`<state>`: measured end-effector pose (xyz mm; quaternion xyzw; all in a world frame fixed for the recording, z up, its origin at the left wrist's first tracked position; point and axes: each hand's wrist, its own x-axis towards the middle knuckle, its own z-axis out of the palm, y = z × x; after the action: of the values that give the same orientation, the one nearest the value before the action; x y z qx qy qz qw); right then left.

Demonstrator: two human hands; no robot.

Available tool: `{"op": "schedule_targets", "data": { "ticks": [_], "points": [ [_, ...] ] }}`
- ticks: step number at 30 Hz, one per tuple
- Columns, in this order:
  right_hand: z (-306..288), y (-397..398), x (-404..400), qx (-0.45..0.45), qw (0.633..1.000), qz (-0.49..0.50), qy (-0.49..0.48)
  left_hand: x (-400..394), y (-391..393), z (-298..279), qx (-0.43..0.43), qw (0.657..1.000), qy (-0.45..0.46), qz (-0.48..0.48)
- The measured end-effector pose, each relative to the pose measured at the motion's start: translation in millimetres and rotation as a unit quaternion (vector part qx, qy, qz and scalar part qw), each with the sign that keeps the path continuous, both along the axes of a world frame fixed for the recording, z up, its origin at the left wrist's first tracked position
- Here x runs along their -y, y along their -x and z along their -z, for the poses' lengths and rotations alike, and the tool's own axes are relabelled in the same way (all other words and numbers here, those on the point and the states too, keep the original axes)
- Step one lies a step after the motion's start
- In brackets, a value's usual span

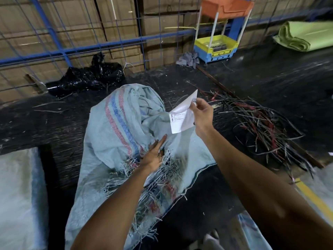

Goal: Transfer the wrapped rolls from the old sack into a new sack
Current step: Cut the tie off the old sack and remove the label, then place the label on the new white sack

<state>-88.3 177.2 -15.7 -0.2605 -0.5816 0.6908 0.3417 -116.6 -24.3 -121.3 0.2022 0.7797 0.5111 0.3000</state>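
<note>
Head view: the frayed old sack (115, 141), slumped on the dark table (270, 87), is pressed by the flat, open left hand (153, 154) while a printed label (182, 116) is pinched in the right hand (202, 114); loose strands could be snagged.

Dim indoor light, wide-angle bend, blur toward the lower edges.

The old sack (115, 141) at centre is the best-lit and sharpest thing, its woven stripes clear, with soft shadow in its folds. The dark table (270, 83) around the sack swallows most light and shows only faint streaky sheen to the sack's right. Behind the sack to its left, the black plastic bag (90, 76) carries small hard glints. Far behind the sack, the blue wire fence (72, 49) bows with lens distortion. Below the sack, both forearms smear with motion blur, the right one most. The pale patch left of the sack is washed out and soft.
</note>
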Motion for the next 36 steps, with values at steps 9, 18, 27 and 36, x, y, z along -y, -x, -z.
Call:
{"op": "schedule_targets", "data": {
  "ticks": [9, 18, 27, 36],
  "points": [
    [-25.3, -5.8, -16.5, -0.028, 0.982, 0.104, 0.155, 24.4, 5.2, 0.2, -0.036, 0.996, 0.068, 0.033],
    [28.5, 8.2, 53.7, 0.166, 0.929, -0.273, 0.185, 15.4, -34.0, -23.6, -0.124, 0.978, 0.142, 0.094],
    [24.1, 4.8, 74.3, 0.148, 0.914, -0.343, 0.159, 181.9, -45.4, 41.9, -0.236, 0.846, 0.385, -0.284],
    [39.9, 29.2, 200.7, 0.2, 0.844, -0.468, 0.167, 162.2, -95.2, 35.5, -0.08, 0.973, 0.195, -0.091]
  ]
}}
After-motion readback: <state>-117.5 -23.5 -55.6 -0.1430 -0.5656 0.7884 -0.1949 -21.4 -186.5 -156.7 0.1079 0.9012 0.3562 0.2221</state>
